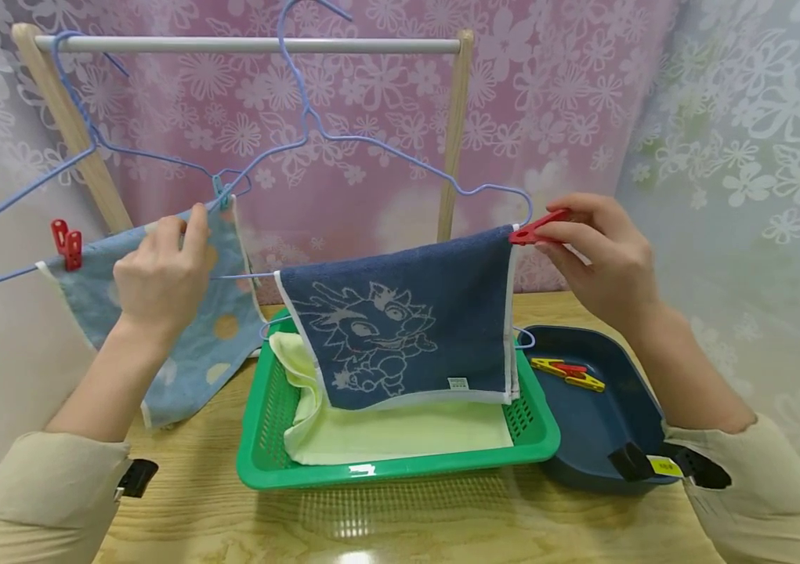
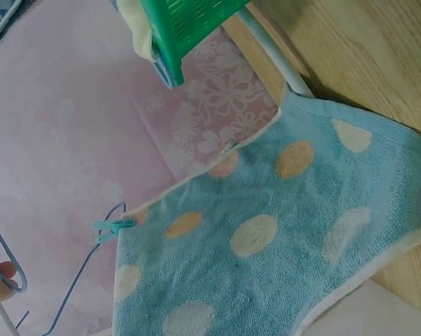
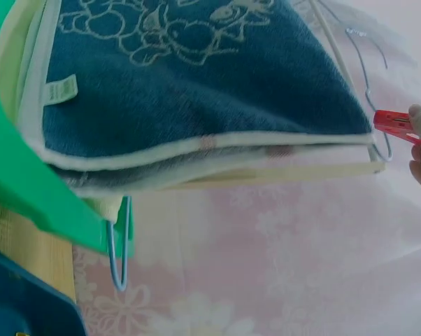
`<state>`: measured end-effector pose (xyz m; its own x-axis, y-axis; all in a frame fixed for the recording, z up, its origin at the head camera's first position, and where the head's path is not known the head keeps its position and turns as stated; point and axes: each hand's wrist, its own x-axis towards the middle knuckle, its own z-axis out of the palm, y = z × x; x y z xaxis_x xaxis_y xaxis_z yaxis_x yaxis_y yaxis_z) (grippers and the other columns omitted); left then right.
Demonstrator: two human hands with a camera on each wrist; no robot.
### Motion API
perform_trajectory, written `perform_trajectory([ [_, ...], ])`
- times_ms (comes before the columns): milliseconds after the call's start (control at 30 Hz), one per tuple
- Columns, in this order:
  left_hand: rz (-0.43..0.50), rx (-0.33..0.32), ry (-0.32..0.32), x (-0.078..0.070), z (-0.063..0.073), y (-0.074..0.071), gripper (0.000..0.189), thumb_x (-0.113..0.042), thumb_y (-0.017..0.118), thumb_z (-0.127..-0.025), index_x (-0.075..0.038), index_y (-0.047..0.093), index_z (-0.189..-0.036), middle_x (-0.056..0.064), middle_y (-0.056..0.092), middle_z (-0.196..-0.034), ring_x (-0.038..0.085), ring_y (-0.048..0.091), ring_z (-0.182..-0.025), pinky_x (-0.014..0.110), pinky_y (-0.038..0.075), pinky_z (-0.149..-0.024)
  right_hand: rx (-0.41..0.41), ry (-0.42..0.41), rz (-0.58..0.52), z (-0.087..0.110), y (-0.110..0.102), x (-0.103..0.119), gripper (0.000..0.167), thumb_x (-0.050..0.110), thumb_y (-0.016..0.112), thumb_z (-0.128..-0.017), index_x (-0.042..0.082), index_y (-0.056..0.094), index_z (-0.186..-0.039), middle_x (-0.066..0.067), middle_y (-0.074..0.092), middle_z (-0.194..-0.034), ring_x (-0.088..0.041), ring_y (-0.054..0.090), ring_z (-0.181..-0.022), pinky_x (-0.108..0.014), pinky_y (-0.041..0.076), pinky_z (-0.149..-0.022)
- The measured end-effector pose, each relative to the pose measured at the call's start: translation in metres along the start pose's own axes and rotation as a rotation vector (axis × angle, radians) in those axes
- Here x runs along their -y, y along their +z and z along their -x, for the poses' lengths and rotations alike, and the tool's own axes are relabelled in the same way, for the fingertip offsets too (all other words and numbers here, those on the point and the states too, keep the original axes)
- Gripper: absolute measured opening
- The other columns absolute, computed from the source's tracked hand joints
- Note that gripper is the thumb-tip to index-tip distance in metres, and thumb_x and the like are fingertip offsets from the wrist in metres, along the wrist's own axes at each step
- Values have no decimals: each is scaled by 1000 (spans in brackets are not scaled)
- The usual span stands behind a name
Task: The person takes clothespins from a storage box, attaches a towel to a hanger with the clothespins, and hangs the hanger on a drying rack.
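Note:
My left hand (image 1: pixel 163 274) grips the left end of a blue wire hanger (image 1: pixel 400 150). Folded over the hanger's lower bar is a navy towel (image 1: pixel 470 305) with a pale cartoon dragon and white edging. At the towel's upper right corner, my right hand (image 1: pixel 607 262) pinches a red clothespin (image 1: pixel 532 229), its tip right at the hanger and cloth. Behind my left hand hangs a light blue polka-dot towel (image 2: pixel 266 217) on a second hanger (image 1: pixel 19 188). A red clothespin (image 1: pixel 66 247) and a teal clothespin (image 2: pixel 114 227) sit along its top edge.
Below the navy towel stands a green basket (image 1: pixel 400 472) with pale yellow cloth (image 1: pixel 400 435) inside. To its right, a dark blue basin (image 1: pixel 600 439) contains several yellow and red clothespins (image 1: pixel 569 374). A rack with a metal rod (image 1: pixel 244 45) and wooden posts stands behind, before a floral curtain.

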<state>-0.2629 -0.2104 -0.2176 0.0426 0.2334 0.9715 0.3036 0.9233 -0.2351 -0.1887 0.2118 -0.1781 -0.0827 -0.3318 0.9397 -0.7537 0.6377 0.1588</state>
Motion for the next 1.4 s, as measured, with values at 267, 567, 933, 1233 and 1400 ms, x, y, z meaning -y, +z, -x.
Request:
perform_trajectory([
  [267, 0, 6, -17, 1, -1, 0, 18, -6, 45, -91, -3, 60, -100, 20, 58, -74, 38, 47, -42, 44, 24, -27, 71, -55, 23, -9, 6, 2, 33, 22, 49, -96, -7, 64, -93, -24, 56, -108, -38, 55, -85, -13, 36, -93],
  [567, 21, 16, -3, -1, -5, -1, 15, -8, 48, -93, -3, 60, -101, 21, 57, -74, 39, 50, -47, 44, 26, -28, 97, -6, -30, -14, 8, 4, 15, 3, 63, -85, -9, 68, -92, -24, 54, -108, -37, 55, -94, -17, 38, -93],
  [933, 46, 24, -1, -2, -7, -2, 19, -13, 46, -97, -2, 61, -102, 20, 55, -73, 37, 49, -45, 42, 25, -28, 18, 100, -47, -20, 3, 5, 24, -5, 76, -69, -5, 69, -92, -21, 62, -94, -32, 56, -80, -12, 41, -80],
  [1233, 54, 22, -3, -5, -6, -3, 16, -11, 51, -94, -3, 63, -101, 17, 54, -72, 37, 50, -46, 45, 28, -30, 116, 82, -102, -14, -1, 3, 19, 11, 71, -80, -5, 68, -90, -19, 59, -83, -26, 54, -68, -9, 40, -75],
  [1400, 51, 21, -2, -6, -6, -4, 16, -12, 51, -95, -4, 63, -102, 17, 55, -73, 36, 50, -46, 44, 28, -30, 159, 1, -55, -8, 0, 9, 24, 19, 63, -86, -4, 69, -82, -19, 56, -80, -28, 51, -65, -14, 41, -68],
])
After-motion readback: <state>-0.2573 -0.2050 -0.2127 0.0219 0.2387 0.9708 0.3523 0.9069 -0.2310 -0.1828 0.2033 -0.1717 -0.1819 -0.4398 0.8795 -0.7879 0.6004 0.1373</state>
